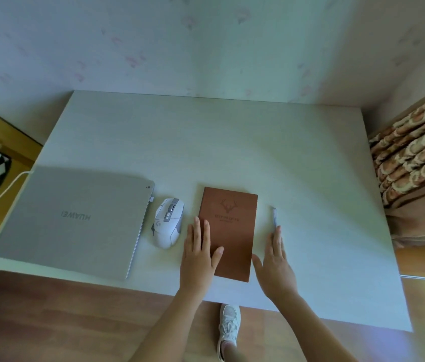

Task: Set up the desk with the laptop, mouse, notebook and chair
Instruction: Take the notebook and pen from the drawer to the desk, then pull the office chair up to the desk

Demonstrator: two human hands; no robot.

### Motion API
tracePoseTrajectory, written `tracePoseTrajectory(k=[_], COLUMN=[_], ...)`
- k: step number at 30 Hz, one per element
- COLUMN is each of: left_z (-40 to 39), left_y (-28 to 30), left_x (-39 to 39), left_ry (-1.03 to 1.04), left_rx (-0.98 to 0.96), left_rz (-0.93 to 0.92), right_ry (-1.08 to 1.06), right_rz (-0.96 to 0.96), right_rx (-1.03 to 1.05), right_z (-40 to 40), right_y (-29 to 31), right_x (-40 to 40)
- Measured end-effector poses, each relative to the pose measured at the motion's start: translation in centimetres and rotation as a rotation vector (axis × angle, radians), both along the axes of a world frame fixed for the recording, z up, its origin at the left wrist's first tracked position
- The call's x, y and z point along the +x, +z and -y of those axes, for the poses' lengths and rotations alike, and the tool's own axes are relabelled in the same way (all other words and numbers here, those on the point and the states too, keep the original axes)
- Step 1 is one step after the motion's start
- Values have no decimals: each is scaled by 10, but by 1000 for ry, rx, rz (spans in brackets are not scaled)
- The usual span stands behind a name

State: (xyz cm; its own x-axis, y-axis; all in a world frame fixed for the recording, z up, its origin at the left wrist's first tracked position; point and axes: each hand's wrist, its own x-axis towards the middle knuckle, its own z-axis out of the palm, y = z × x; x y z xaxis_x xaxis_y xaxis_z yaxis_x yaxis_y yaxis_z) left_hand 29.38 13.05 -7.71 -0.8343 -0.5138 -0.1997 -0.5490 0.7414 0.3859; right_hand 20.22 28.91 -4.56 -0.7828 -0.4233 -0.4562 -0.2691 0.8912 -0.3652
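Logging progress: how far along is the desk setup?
Done: closed laptop, mouse and notebook sit in a row on the desk. In hand: both hands, left and right, flank the notebook. Left: laptop unopened; no chair in view.

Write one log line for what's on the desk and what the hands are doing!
laptop closed | mouse beside it | left hand on notebook | right hand open by pen

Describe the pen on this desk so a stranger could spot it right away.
On the white desk, look just right of the brown notebook. The pen is a thin pale stick, partly under the right hand, far slimmer than anything else there.
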Motion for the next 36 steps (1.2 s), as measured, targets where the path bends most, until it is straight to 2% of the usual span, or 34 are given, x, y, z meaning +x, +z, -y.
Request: tracePoseTrajectory(k=[11,16,18,23,28,32,36], left_z=[-10,0,8,18,19,14,-2], left_y=[0,13,22,62,107,137,160], left_x=[-6,-5,-3,11,31,52,78], left_ry=[65,-26,-59,-92,-74,-227,-431], left_rx=[-14,48,32,-30,98,119,36], left_rz=[4,109,113,-18,-219,-313,-444], right_ry=[63,3,-34,-167,-340,-425,-537], right_rz=[-81,-47,-102,-321,-441,-522,-562], right_rx=[78,46,28,-107,-234,-279,-259], right_z=[3,-1,-6,-19,-25,-31,-49], right_y=[-10,5,16,53,93,127,150], right_x=[1,-1,3,25,63,111,167])
